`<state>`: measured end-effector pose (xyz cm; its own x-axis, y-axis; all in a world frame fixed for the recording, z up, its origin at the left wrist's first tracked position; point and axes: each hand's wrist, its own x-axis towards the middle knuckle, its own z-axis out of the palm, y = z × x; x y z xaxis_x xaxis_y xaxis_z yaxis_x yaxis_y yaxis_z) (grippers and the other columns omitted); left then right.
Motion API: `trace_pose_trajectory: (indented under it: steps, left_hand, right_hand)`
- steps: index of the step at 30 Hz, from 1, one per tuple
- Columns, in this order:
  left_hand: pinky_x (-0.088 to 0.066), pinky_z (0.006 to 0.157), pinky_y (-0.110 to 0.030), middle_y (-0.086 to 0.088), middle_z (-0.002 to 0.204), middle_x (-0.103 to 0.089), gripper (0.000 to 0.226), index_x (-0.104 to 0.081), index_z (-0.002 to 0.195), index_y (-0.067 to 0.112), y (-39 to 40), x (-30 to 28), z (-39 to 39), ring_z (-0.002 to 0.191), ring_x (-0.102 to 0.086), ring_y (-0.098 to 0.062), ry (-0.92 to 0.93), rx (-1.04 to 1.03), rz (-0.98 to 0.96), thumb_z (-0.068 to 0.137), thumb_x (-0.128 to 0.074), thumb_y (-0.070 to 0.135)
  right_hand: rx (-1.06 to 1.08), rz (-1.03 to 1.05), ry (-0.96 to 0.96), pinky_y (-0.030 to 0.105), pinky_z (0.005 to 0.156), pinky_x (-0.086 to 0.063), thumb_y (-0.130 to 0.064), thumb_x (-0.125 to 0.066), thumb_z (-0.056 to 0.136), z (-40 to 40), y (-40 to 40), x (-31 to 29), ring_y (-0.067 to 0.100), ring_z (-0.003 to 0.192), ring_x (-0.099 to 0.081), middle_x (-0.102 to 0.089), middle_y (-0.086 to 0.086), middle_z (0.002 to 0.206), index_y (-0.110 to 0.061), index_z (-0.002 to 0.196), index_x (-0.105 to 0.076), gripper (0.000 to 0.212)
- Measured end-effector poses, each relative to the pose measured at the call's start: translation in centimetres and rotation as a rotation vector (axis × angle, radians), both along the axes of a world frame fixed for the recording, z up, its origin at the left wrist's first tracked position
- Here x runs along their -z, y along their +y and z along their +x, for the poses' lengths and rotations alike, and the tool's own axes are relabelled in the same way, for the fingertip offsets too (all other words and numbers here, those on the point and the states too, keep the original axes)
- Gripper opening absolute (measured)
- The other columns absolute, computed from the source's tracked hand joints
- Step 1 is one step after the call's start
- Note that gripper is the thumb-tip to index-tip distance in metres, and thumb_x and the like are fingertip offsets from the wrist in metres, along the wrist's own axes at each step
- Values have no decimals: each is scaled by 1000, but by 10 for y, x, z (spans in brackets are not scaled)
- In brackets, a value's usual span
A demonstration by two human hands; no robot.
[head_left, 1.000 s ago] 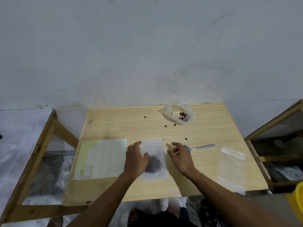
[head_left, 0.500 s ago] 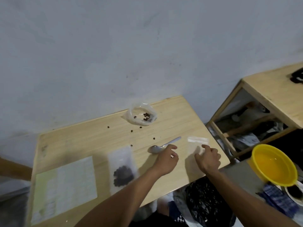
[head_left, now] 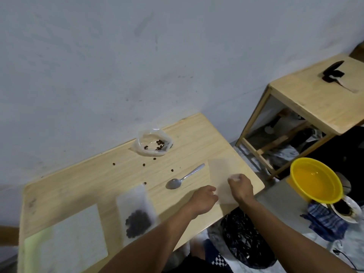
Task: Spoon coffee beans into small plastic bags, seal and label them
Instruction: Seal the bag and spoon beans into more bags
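A small empty plastic bag [head_left: 219, 170] lies flat near the right edge of the wooden table [head_left: 94, 186]. My right hand [head_left: 241, 187] is curled on its right edge. At its lower left edge my left hand [head_left: 202, 200] pinches the bag with bent fingers. A metal spoon [head_left: 184, 177] lies just left of the bag, with nothing in its bowl. Further left lies a small filled bag [head_left: 137, 215] with dark coffee beans at its bottom. An open crumpled bag [head_left: 152, 144] with a few beans sits at the back of the table. A label sheet [head_left: 72, 239] lies at the front left.
Several loose beans [head_left: 143, 165] are scattered on the table between the crumpled bag and the spoon. To the right stand a second wooden table [head_left: 315, 107] with a black object [head_left: 332, 72], a yellow basin [head_left: 315, 180], a plate [head_left: 352, 208] and a blue cloth [head_left: 325, 223].
Both hands left the filled bag and moved right to the empty bag. The right hand reached it first, then the left passed the spoon to its edge. The view swung right.
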<state>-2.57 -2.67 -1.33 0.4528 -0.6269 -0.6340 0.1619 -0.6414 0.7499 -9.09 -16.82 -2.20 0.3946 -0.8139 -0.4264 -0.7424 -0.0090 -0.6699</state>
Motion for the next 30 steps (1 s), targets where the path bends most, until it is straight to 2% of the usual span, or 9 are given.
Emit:
trace_pose_trajectory:
  steps: [3, 6, 9, 12, 15, 18, 20, 24, 30]
  left_hand:
    - [-47, 86, -27, 1, 116, -64, 38, -57, 128, 23, 4, -2, 8, 100, -58, -15, 67, -91, -46, 90, -56, 24]
    - [-49, 74, -29, -1, 101, -65, 24, -60, 114, 21, 6, -12, 25, 90, -61, -20, 176, -350, -217, 91, -58, 19]
    - [-54, 72, -29, -9, 103, -66, 11, -61, 108, 14, 9, -42, 49, 86, -66, -24, 237, -661, -404, 98, -56, 15]
    - [-59, 79, -37, -12, 103, -67, 23, -62, 110, 10, 23, -72, 69, 88, -70, -27, 298, -881, -582, 101, -52, 29]
    - [-58, 74, -39, -11, 110, -70, 29, -61, 117, 11, 47, -86, 81, 98, -71, -29, 291, -961, -630, 100, -54, 33]
    - [-58, 75, -39, -10, 112, -72, 26, -62, 113, 8, 72, -89, 83, 98, -71, -26, 273, -959, -646, 99, -57, 29]
    - [-57, 77, -38, -9, 106, -72, 20, -62, 105, 10, 85, -89, 81, 92, -71, -23, 259, -942, -644, 97, -60, 27]
    - [-57, 75, -35, -14, 97, -68, 20, -62, 95, 8, 101, -88, 75, 90, -68, -23, 229, -940, -687, 88, -68, 26]
    - [-57, 79, -32, -15, 98, -71, 33, -63, 95, 5, 118, -89, 76, 95, -68, -24, 162, -949, -713, 79, -73, 32]
  right_hand:
    - [-36, -119, -137, 40, 82, -49, -18, -49, 96, 10, 7, -9, 34, 96, -58, -65, 14, 105, -16, 104, -59, 13]
    - [-163, -259, -373, 32, 83, -45, -14, -43, 101, 18, 16, -16, 23, 98, -58, -59, 6, 109, -21, 121, -58, 26]
    - [-403, -388, -556, 13, 84, -41, -1, -44, 100, 31, 29, -25, 12, 102, -56, -56, 1, 112, -16, 129, -58, 36]
    - [-629, -465, -623, 19, 91, -43, 12, -43, 93, 44, 40, -26, 10, 113, -52, -56, -3, 124, -25, 132, -61, 57]
    - [-742, -513, -621, 23, 101, -39, 12, -42, 85, 57, 52, -28, 12, 123, -47, -52, -5, 138, -35, 135, -58, 71]
    - [-867, -410, -617, 21, 108, -33, -3, -44, 80, 64, 67, -39, 10, 132, -40, -48, -9, 143, -35, 138, -54, 66]
    - [-910, -238, -634, 20, 105, -35, -19, -47, 80, 67, 79, -49, 10, 131, -42, -51, -14, 139, -35, 133, -57, 57]
    - [-830, 104, -670, 41, 92, -50, -40, -48, 89, 79, 106, -74, 10, 110, -62, -69, -11, 114, -32, 112, -69, 32]
    - [-839, 211, -693, 52, 95, -49, -32, -61, 95, 89, 127, -97, 12, 100, -66, -74, -7, 103, -24, 104, -71, 16]
